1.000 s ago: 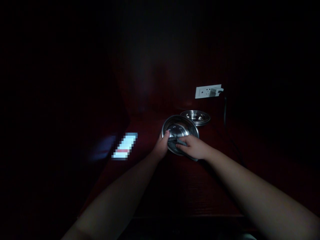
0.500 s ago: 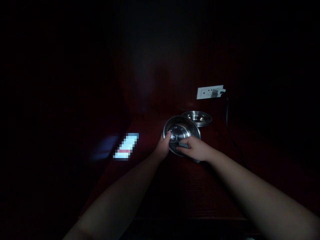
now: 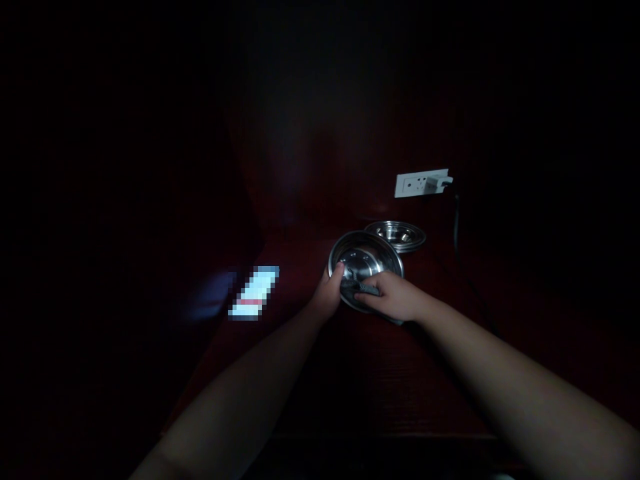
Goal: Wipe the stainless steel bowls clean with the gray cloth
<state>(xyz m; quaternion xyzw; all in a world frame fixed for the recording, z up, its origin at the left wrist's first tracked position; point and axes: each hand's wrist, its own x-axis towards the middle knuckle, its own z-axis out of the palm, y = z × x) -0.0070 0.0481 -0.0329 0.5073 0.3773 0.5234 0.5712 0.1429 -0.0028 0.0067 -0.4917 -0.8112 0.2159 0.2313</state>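
A shiny metal bowl (image 3: 367, 252) is tilted toward me above the dark red table. My left hand (image 3: 330, 291) grips its left rim, with the thumb over the inner side and the other fingers hidden behind. Inside the lower part of the bowl, my right hand (image 3: 393, 297) is closed on a dark grey cloth (image 3: 367, 289) and presses it against the metal. Part of the cloth hangs below the right hand by the rim. Just behind the bowl, a stack of metal dishes (image 3: 400, 235) rests on the table.
To the left lies a lit, pixelated rectangular screen (image 3: 255, 293) on the table (image 3: 400, 387). A white wall socket (image 3: 421, 183) with a plugged-in adapter is on the back wall, and a dark cable (image 3: 456, 223) runs down from it. The surroundings are very dark.
Almost nothing differs. The whole view has shifted very slightly, and the cloth under my right hand has moved a little within the bowl. Both hands keep their holds.
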